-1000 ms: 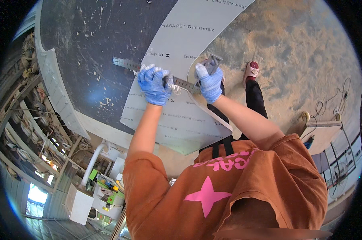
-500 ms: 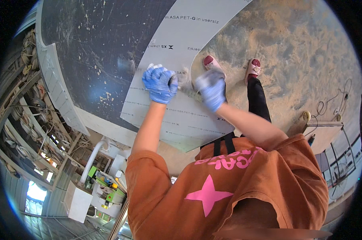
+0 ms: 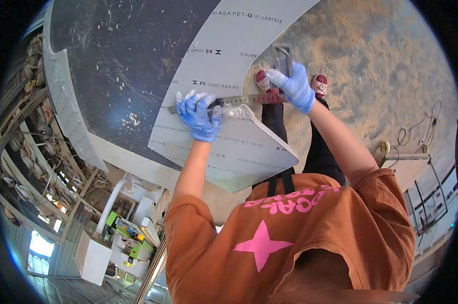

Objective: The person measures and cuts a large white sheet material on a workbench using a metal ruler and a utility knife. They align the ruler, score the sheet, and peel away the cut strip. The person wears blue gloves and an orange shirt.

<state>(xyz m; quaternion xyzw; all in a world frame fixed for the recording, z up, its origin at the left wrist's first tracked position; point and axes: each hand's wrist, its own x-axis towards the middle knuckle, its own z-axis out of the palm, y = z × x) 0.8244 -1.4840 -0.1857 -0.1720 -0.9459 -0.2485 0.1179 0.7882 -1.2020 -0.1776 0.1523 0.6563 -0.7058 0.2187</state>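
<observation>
A pale grey sheet panel [image 3: 224, 66] with a curved edge lies across a dark work surface. My left hand [image 3: 198, 117], in a blue glove, presses down on it with fingers bent and spread apart. A long flat strip with tick-like marks [image 3: 244, 99] crosses the panel from beneath those fingers toward my right hand. My right hand [image 3: 295, 90], also gloved in blue, is beyond the panel's curved edge, closed on a grey tool with a loop-shaped end [image 3: 283, 57]. Whether strip and tool are one piece I cannot tell. Whitish curled shavings [image 3: 239, 112] gather beside the strip.
The dark scuffed work surface [image 3: 117, 76] spreads to the left, with a pale grey piece [image 3: 69, 96] along its far-left edge. My feet stand on a dusty floor [image 3: 370, 81]. A wheeled box [image 3: 406, 164] sits at right. White-and-green machinery [image 3: 132, 238] stands lower left.
My right hand, blurred before near the panel's curved edge, has moved up and right. The marked strip and grey tool now show clearly. My left fingers have spread.
</observation>
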